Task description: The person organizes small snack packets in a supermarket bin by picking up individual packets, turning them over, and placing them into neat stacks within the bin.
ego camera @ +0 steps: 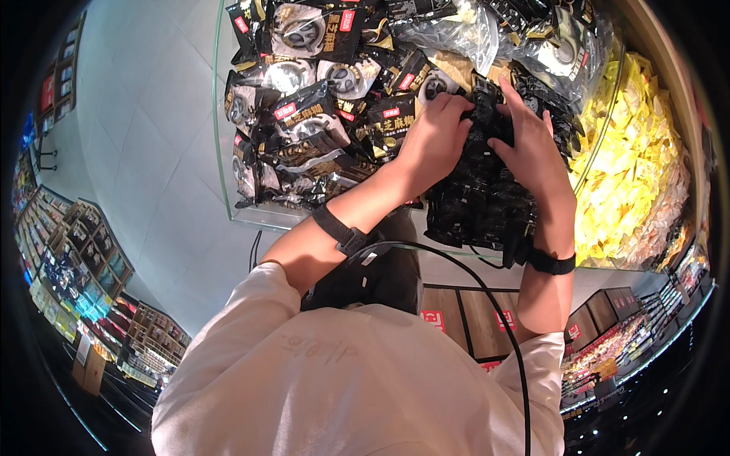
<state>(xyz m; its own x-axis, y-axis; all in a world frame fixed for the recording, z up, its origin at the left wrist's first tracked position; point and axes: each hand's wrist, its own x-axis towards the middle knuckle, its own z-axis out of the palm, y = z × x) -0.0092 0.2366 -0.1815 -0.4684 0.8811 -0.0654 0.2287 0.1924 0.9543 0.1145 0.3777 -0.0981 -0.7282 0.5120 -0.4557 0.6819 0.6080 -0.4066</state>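
Note:
Black plastic packets [479,182] lie closely stacked in front of me, between and below my hands. My left hand [439,128] is at the left side of the stack's far part, with its fingers bent at a black packet [486,105]; whether it grips the packet cannot be told. My right hand [527,134] is on the right of the same packet, thumb and fingers spread apart. Loose black pouches with printed bowls [308,117] are heaped to the left. Clear plastic bags [456,34] lie beyond my hands, with brown cardboard [453,64] partly showing under them.
A glass wall [218,114] edges the display bin on the left. Yellow packets [627,171] fill a section at right, behind a glass divider [605,122]. A black cable [479,273] runs past my right arm. Store shelves [85,239] stand farther off.

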